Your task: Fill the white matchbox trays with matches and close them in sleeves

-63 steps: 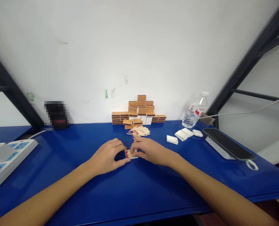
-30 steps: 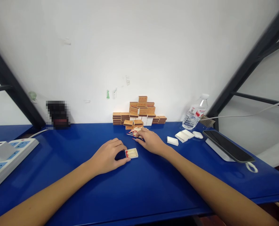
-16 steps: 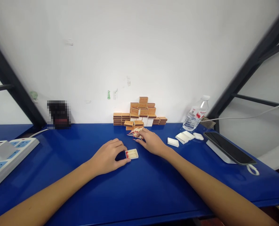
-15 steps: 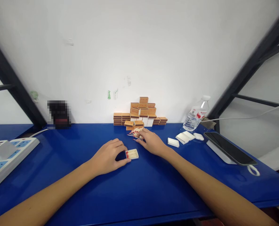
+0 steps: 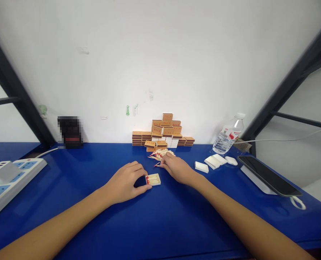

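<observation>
Matchbox tray (image 5: 153, 179) lies open on the blue table (image 5: 160, 216) near you, red heads toward your left hand (image 5: 125, 182), which clasps its left end; your right hand (image 5: 178, 169), just beyond, pinches a single match (image 5: 157, 165) beside the loose pile (image 5: 162, 154). Stacked matchboxes (image 5: 164, 131) stand against the wall behind.

- Small hand-packing workstation, workshop-type setup.
- Blue worktable (image 5: 163, 224) pushed against a bare white wall (image 5: 160, 54), with slanted black metal frame struts (image 5: 290, 85) on both sides.
- Stacked matchboxes (image 5: 164, 131) along the back edge, and loose matchsticks (image 5: 160, 154) heaped just in front.
- Part-filled matchbox tray (image 5: 153, 179) near the middle, empty white trays (image 5: 213, 161) to the right.
- Bench clutter: power strip (image 5: 5, 177), water bottle (image 5: 229, 134), phone on a stand (image 5: 268, 175).
</observation>
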A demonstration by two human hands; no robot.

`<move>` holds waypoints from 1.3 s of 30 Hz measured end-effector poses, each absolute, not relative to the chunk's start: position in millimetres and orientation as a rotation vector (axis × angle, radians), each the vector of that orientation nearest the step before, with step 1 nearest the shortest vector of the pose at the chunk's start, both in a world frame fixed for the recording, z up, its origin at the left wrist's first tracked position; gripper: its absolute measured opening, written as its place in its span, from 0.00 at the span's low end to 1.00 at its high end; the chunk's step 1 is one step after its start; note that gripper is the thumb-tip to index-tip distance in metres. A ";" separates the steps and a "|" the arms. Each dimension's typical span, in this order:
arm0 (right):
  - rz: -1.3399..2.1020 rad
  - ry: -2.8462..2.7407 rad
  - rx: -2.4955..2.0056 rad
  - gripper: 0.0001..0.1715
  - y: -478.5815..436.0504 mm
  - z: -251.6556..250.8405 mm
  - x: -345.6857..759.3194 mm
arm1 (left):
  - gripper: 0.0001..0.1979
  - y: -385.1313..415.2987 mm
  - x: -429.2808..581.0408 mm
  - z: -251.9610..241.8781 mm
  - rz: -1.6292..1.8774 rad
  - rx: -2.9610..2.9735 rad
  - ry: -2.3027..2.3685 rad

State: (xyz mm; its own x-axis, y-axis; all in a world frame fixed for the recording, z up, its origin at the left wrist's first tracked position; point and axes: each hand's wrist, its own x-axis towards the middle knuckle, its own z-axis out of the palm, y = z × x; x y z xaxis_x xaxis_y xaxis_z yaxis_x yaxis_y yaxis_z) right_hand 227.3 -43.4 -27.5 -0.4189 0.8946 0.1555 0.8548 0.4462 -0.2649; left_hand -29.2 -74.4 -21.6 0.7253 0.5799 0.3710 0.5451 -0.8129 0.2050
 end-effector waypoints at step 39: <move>0.377 -2.490 -1.143 0.05 -80.7 -18.0 214.3 | 0.12 -71.4 -32.6 -20.9 0.689 2.783 0.960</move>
State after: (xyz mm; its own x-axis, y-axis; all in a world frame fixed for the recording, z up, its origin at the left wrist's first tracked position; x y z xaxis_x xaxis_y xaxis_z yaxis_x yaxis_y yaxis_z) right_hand 214.3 -80.7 -18.0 -0.6008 0.7681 0.2216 0.6679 0.6346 -0.3888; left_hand -32.6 -71.4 -20.9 0.6955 0.6093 0.3809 0.5557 -0.7921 0.2525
